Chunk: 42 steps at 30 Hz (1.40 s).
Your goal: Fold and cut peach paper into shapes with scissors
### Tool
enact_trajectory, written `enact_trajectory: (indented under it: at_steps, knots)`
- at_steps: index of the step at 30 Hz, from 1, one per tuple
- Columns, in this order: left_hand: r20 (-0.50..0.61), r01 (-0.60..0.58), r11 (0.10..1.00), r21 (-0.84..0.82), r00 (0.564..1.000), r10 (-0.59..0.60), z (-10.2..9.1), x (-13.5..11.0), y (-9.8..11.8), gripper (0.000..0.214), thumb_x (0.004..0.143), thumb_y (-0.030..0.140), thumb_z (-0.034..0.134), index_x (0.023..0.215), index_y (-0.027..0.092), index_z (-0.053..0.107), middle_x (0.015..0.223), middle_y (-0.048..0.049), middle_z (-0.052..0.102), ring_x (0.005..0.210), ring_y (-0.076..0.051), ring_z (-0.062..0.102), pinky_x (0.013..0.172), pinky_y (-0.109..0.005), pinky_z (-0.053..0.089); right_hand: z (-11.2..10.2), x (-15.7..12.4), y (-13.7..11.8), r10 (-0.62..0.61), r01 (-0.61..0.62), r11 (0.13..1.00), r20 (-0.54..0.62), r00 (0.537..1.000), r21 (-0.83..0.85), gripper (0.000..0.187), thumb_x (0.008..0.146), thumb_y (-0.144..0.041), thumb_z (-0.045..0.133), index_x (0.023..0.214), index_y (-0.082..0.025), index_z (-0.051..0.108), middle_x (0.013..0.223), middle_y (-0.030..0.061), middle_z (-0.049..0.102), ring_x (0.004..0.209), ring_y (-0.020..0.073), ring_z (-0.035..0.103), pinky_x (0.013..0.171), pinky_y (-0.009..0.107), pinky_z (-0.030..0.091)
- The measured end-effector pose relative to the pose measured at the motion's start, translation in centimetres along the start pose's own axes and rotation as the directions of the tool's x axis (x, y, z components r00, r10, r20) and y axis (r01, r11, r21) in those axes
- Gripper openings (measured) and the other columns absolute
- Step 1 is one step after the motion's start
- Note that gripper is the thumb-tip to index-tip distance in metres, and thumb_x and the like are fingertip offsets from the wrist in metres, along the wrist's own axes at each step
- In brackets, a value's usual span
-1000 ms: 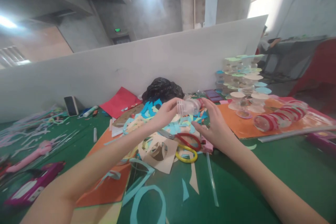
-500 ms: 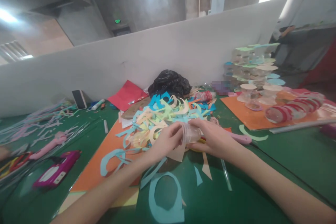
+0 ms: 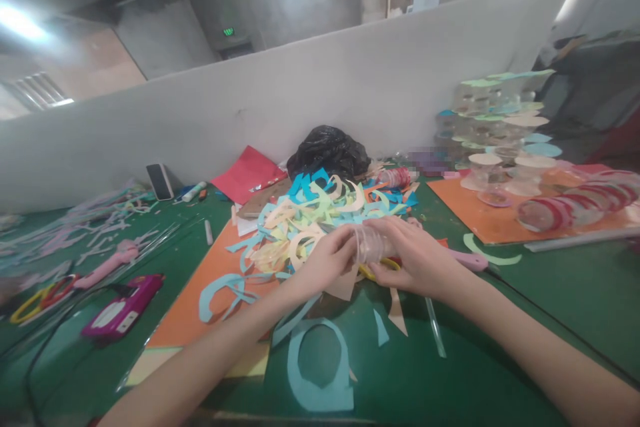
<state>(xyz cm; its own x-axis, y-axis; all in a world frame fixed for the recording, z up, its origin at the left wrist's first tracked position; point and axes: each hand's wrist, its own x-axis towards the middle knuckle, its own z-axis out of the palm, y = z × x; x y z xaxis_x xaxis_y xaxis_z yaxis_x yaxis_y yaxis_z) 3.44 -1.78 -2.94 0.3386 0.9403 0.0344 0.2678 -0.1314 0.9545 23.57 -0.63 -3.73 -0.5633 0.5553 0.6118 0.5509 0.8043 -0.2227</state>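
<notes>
clear plastic cup (image 3: 369,245) | on its side | clasped between left hand (image 3: 327,260) and right hand (image 3: 417,257)

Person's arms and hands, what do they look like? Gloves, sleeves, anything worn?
The left hand and right hand are bare: no gloves, and no ring, watch or bracelet shows. The left forearm and right forearm are bare too, with no sleeve in view and no cables or markings.

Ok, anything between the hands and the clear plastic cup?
Nothing visible. The left hand and right hand both touch the clear plastic cup directly, one on each side.
</notes>
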Motion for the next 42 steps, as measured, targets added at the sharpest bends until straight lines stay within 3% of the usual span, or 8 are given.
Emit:
enact_trajectory:
  at_steps: [7,12,15,21,26,33,38,42]
  knots:
    - [-0.133,-0.032,0.998,-0.056,0.991,0.024,-1.0,1.1,0.2,0.032,0.090,0.050,0.053,0.102,0.021,0.055,0.061,0.0067,0.048,0.046,-0.008,0.044,0.045,-0.020,0.037,0.0,0.2,0.6,0.032,-0.043,0.996,-0.131,0.991,-0.083,0.044,0.084,-0.027,0.055,0.126,-0.017,0.047,0.107,0.0129,0.066,0.093,0.0271,0.067,0.073,0.038,0.054]
    - [-0.247,-0.032,0.992,-0.124,0.969,0.000,-2.5,2.1,-0.2,0.023,0.088,0.043,0.056,0.093,0.024,0.045,0.064,0.0078,0.051,0.049,-0.008,0.051,0.047,-0.020,0.043,-0.3,0.4,0.7,0.055,-0.074,0.993,-0.183,0.982,-0.096,0.043,0.087,-0.026,0.053,0.129,-0.017,0.044,0.111,0.0144,0.066,0.097,0.0275,0.068,0.073,0.038,0.055]
    - [-0.285,-0.078,0.992,-0.099,0.957,0.047,-3.4,2.7,-0.6,0.020,0.088,0.039,0.055,0.089,0.023,0.044,0.064,0.0079,0.050,0.050,-0.008,0.050,0.049,-0.020,0.043,-0.2,0.3,0.7,0.094,-0.112,0.989,-0.183,0.979,-0.092,0.045,0.087,-0.026,0.053,0.130,-0.017,0.044,0.113,0.0152,0.066,0.096,0.0278,0.068,0.073,0.038,0.055]
    - [-0.249,-0.079,0.996,0.046,0.965,0.088,-4.3,5.5,0.4,0.024,0.087,0.045,0.056,0.090,0.022,0.048,0.054,0.0104,0.036,0.043,-0.006,0.033,0.043,-0.018,0.027,0.1,0.2,0.6,0.077,-0.093,0.991,-0.163,0.984,-0.096,0.046,0.088,-0.028,0.052,0.131,-0.016,0.045,0.109,0.0137,0.067,0.090,0.0267,0.069,0.072,0.038,0.054]
    - [-0.183,-0.152,0.952,0.267,0.961,0.205,-4.3,9.0,2.3,0.026,0.090,0.046,0.053,0.089,0.021,0.052,0.060,0.0074,0.044,0.047,-0.007,0.036,0.046,-0.020,0.029,0.0,0.0,0.8,0.117,-0.124,0.989,-0.078,0.990,-0.080,0.049,0.088,-0.035,0.056,0.132,-0.015,0.046,0.100,0.0118,0.071,0.081,0.0257,0.070,0.068,0.035,0.051]
    - [-0.040,-0.273,0.751,0.601,0.929,0.369,-0.7,15.4,3.7,0.016,0.093,0.031,0.050,0.092,0.019,0.061,0.070,0.0023,0.061,0.064,-0.012,0.052,0.064,-0.023,0.038,0.0,-0.3,1.0,0.121,-0.119,0.990,0.027,0.992,-0.075,0.054,0.085,-0.040,0.060,0.132,-0.018,0.049,0.115,0.0133,0.071,0.087,0.0279,0.070,0.075,0.040,0.050]
    - [0.008,-0.268,0.728,0.631,0.940,0.340,3.0,20.5,2.4,0.015,0.092,0.027,0.052,0.089,0.016,0.062,0.073,-0.0011,0.063,0.070,-0.013,0.057,0.071,-0.024,0.041,-0.4,-0.3,1.5,0.083,-0.083,0.992,-0.005,0.997,-0.092,0.050,0.083,-0.034,0.057,0.127,-0.012,0.052,0.096,0.0111,0.073,0.079,0.0273,0.070,0.069,0.037,0.050]
    - [0.014,-0.263,0.764,0.589,0.949,0.316,4.7,22.2,1.2,0.017,0.092,0.028,0.053,0.088,0.014,0.062,0.074,-0.0010,0.063,0.071,-0.010,0.057,0.071,-0.021,0.041,-1.0,-0.1,1.6,0.071,-0.074,0.991,-0.029,0.997,-0.113,0.046,0.083,-0.032,0.056,0.125,-0.012,0.054,0.095,0.0098,0.073,0.075,0.0256,0.070,0.064,0.034,0.049]
